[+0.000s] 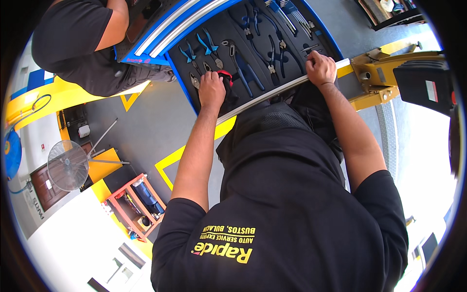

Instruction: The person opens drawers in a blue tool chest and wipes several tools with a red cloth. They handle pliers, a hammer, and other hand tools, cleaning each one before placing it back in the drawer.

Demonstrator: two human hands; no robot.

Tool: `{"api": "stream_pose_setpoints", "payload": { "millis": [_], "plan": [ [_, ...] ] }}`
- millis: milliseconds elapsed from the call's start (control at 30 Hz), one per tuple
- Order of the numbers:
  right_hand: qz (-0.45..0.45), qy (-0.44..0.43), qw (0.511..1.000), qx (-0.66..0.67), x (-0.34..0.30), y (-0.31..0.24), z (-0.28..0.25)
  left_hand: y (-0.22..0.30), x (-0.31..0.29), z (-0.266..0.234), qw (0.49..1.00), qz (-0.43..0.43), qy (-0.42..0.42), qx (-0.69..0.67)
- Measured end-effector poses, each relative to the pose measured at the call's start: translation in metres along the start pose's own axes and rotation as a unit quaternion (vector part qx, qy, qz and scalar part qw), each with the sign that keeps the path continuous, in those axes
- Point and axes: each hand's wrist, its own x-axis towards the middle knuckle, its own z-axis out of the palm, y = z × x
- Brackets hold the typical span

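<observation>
A pulled-out blue tool drawer (175, 73) lies in front of me, its dark foam holding pliers. My left hand (212, 91) is over its near left part, fingers curled down beside a black item with a red edge (224, 75); what they grip is hidden. Just past these fingertips lie light-blue-handled pliers (209, 45), and to their right are large water pump pliers (241, 68). My right hand (321, 69) is closed at the near right corner, over the silver front rail (272, 92). Small metal rods (310, 47) lie by its fingertips; its grip cannot be made out.
Long-handled pliers (265, 53) and hex key sets (292, 14) fill the drawer's far right. At left, another person's arm (114, 24) is beside the blue cabinet. A yellow metal arm (379, 73) stands at right. A fan (68, 165) and red cart (136, 207) are at left.
</observation>
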Motion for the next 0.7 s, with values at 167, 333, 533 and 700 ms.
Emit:
{"api": "stream_pose_setpoints", "payload": {
  "millis": [167,333,533,700],
  "plan": [
    [-0.029,0.025,0.999,0.007,0.002,0.006,0.002,0.014,0.007,0.0,0.994,-0.099,-0.046,0.005],
    [-0.004,0.019,1.0,0.02,0.003,0.002,-0.002,0.028,0.004,-0.006,0.995,-0.101,0.023,0.015],
    [-0.036,0.066,0.997,0.003,-0.001,0.0,-0.005,0.024,0.005,-0.009,0.999,-0.029,-0.013,0.005],
    [-0.001,0.01,1.0,0.004,0.005,-0.002,0.001,0.013,0.008,0.005,0.994,-0.108,0.015,-0.023]
  ]
}}
